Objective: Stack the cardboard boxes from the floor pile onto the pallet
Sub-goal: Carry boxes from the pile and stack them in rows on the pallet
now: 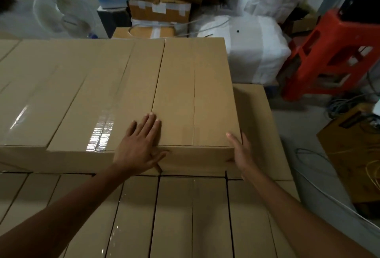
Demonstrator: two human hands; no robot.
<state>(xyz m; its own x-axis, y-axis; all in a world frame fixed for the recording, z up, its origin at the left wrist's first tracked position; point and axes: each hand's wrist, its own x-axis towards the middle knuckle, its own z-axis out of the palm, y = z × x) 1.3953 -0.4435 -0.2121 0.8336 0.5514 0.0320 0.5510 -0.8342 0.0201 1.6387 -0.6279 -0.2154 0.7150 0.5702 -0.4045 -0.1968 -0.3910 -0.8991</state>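
Note:
A tall stack of plain brown cardboard boxes fills the view. The rightmost box of the top layer (pixel 195 93) lies flat beside its taped neighbours (pixel 82 97). My left hand (pixel 141 142) rests flat on top, fingers straight, over the seam between this box and the one to its left, thumb down on the front face. My right hand (pixel 240 150) presses with straight fingers against the box's near right corner. A lower layer of boxes (pixel 174 212) stands on edge in front of me. The pallet is hidden under the stack.
A white fan (pixel 61 8) stands at the back left, with loose cartons (pixel 160 10) and white wrapped bundles (pixel 253 49) behind the stack. A red plastic stool (pixel 333 56) and a yellow-brown box with cables (pixel 353 154) sit on the floor to the right.

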